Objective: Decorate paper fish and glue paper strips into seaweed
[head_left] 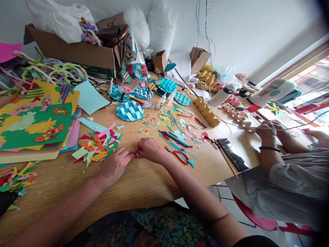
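Left hand (119, 161) touches the left end of the red piece (138, 155), near side of the table (151, 181); right hand (152, 150) covers its right end. Pinching or pressing, I can't tell. Probably paper: light, bendy, creases easily. I'd take opposite edges.

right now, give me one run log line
left hand: on dotted red paper piece; right hand: on same piece; near left hand: paper scraps; near right hand: scissors

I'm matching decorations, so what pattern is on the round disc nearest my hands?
The disc has bright and pale blue wavy stripes, clearest in head view.
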{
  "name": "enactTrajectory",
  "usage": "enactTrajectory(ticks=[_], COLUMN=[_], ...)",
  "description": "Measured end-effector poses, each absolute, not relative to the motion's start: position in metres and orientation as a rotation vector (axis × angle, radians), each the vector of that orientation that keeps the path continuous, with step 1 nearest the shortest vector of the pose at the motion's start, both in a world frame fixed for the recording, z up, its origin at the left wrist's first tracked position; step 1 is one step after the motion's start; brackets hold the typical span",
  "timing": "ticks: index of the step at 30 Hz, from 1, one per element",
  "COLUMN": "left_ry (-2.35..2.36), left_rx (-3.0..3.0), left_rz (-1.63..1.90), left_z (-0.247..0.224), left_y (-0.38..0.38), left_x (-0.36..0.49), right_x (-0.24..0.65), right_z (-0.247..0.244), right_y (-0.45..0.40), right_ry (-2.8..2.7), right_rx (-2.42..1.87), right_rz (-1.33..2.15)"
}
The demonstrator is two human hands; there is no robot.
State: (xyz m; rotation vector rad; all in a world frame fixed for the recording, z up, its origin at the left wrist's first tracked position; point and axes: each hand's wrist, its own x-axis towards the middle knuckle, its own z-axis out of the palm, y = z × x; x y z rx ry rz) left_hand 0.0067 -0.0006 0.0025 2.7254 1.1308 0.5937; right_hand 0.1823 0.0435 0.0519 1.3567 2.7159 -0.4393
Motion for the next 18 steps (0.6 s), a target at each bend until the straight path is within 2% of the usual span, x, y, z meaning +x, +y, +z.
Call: enactTrajectory(ticks=[5,18], left_ry=[1.156,1.163], left_rx=[2.749,2.752], left_rz=[0.569,0.541], left_z=[0.0011,0.0027], left_y=[-0.0012,-0.0012], left_x=[0.0066,0.0067], right_x=[0.1816,0.1856], right_z=[0.0533,0.0505], right_y=[0.0426,0.0429], right_ry=[2.701,2.747], right_rx=[1.385,1.363], right_rz=[-0.419,-0.620])
